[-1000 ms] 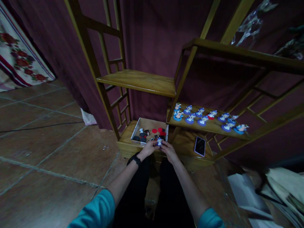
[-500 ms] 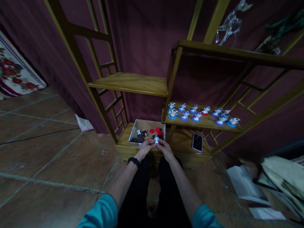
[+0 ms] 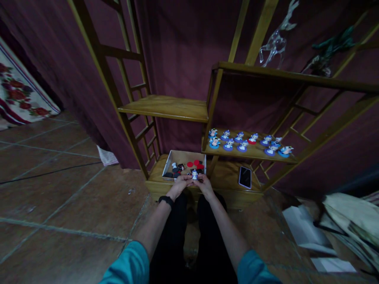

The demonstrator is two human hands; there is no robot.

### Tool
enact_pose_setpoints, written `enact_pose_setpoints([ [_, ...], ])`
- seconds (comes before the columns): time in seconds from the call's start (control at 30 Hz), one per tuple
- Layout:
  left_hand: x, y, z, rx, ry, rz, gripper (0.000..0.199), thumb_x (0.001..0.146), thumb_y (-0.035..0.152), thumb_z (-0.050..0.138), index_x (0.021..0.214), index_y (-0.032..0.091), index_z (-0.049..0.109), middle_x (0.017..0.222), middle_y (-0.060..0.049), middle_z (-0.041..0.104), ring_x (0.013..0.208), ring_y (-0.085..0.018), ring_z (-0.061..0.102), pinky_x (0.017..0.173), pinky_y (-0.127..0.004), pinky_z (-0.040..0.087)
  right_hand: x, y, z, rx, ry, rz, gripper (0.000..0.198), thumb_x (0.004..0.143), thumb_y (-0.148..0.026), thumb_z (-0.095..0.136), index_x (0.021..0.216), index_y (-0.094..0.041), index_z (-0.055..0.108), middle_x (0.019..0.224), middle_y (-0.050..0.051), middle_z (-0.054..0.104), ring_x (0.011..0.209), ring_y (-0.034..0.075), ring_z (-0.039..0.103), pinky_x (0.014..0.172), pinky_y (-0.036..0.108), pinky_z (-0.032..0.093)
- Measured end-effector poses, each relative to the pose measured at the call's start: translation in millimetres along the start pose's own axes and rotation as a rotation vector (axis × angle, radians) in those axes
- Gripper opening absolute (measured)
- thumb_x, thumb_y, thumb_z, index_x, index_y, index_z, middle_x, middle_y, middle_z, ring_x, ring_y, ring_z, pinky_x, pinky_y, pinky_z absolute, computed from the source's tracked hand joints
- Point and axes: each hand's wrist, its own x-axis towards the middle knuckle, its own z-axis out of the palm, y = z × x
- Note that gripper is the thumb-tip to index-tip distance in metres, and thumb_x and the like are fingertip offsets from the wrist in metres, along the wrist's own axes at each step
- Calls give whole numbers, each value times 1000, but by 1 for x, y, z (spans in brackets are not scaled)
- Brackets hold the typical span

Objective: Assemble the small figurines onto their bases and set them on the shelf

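Observation:
A small white and purple figurine (image 3: 194,174) is held upright between both hands, in front of the box. My left hand (image 3: 181,185) closes its fingers on the figurine's left side. On its right side, my right hand (image 3: 205,185) grips it the same way. Just beyond the hands sits an open cardboard box (image 3: 169,161) holding red discs (image 3: 190,164), dark round pieces and a few small figures. My fingers hide the figurine's lower part, and the hands cover some of the box's near edge.
Several figurines on round bases (image 3: 228,145) stand in rows on the right-hand shelf (image 3: 251,152). A phone (image 3: 245,177) lies on the lower board. Above are an empty-looking wooden shelf (image 3: 166,106) and a glass deer (image 3: 275,45). A pale bag (image 3: 349,215) rests at right.
Both hands keep their grip on the figurine and have barely moved. The view has shifted slightly, so the shelves appear a little lower and the right-hand figurines a little further left.

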Motion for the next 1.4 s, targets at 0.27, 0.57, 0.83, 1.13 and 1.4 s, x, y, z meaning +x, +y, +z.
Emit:
enact_pose_setpoints([
  [0.27,-7,8,-5,73,-50,23,40,50,26,82,82,11,65,74,-5,67,67,-13,62,70,-27,47,-9,-9,2,70,-92,-35,37,62,-40,66,93,-21,59,95,2,63,84,17,60,73,32,51],
  [0.57,-11,11,3,192,54,184,42,43,25,82,75,12,59,69,-1,62,63,-11,57,63,-25,45,-16,-17,-1,74,-68,-55,39,63,-42,67,96,-23,64,101,2,65,99,21,57,93,36,40],
  [0.83,-19,15,11,358,-42,221,38,44,25,81,73,14,58,63,2,59,57,-9,52,60,-23,42,-21,-27,-1,110,-77,-74,33,63,-39,67,91,-22,64,89,0,67,88,19,59,85,32,43],
  [1.13,-24,26,16,371,-94,142,47,52,40,77,89,14,62,82,-5,65,68,-14,59,58,-24,43,-36,-40,-15,37,47,-104,25,62,-38,67,81,-23,62,79,-1,66,78,19,59,77,32,46],
  [1.4,-21,29,12,396,-55,89,46,52,47,74,83,14,63,70,-4,64,67,-17,61,59,-25,43,-42,-135,-109,-19,270,-330,34,62,-38,69,92,-22,62,87,2,66,83,20,59,81,35,47],
])
